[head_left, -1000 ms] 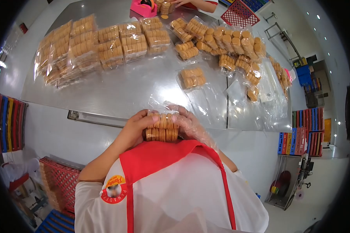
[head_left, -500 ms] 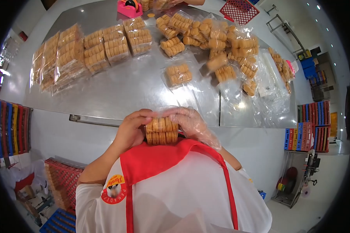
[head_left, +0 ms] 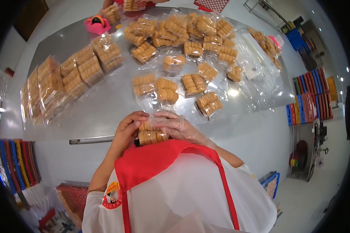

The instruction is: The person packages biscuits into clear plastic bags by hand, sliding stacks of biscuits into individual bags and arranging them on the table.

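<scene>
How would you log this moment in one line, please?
left hand: bare, holding biscuit pack; right hand: gloved, holding same pack; table: stacked packs, scattered packs

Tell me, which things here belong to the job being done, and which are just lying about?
Likely in the job:
biscuit pack, held between the left hand and gloved right hand
loose packs on the table
stacked packs
pink tape dispenser, perhaps

Likely just lying about:
red lattice crate at the far side
coloured crates on the right
</scene>
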Tool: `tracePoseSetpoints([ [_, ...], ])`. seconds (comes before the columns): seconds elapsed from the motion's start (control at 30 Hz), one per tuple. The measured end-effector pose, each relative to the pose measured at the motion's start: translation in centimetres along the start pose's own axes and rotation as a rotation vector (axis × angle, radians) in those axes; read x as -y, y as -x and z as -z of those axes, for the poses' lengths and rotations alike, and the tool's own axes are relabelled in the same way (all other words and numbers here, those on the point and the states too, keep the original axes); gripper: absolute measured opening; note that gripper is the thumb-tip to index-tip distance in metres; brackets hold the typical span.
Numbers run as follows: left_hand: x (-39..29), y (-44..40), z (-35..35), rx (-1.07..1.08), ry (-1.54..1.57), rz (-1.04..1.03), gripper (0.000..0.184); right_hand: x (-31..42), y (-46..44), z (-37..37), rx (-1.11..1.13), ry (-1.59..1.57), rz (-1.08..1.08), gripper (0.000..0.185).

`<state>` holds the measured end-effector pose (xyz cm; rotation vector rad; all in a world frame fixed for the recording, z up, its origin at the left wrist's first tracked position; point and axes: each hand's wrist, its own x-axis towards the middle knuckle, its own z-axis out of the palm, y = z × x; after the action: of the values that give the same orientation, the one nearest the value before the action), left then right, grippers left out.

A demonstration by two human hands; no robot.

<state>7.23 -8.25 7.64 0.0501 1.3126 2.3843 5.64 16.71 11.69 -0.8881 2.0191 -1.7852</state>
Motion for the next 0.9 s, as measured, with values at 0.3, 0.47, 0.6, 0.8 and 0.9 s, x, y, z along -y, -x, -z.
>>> tracePoseSetpoints([
  [0.3,-0.6,-2.9,-5.4,-0.02,-0.09,-0.041,0.018,4.7,0.9,2.8,-0.096,0.536,-0.033,0.077],
  [0.47,-2.5,-6.7,-8.6,-0.048,-0.474,0.138,0.023,6.9,-0.2,2.2,-0.098,0.888,-0.169,0.101],
  [0.6,-4.0,-7.2,-12.7,-0.048,-0.402,0.051,0.032,6.7,0.9,3.6,-0.345,0.567,-0.229,0.095],
  [0.8,-4.1,-5.9,-7.4,0.048,-1.501,-0.774,0.036,0.0,11.0,6.4,-0.54,-0.602,-0.387,0.08],
  [0.9,-3.5,-3.5,-8.0,0.31,-1.604,-0.626,0.04,-1.2,11.4,6.4,-0.595,-0.775,-0.445,0.077],
])
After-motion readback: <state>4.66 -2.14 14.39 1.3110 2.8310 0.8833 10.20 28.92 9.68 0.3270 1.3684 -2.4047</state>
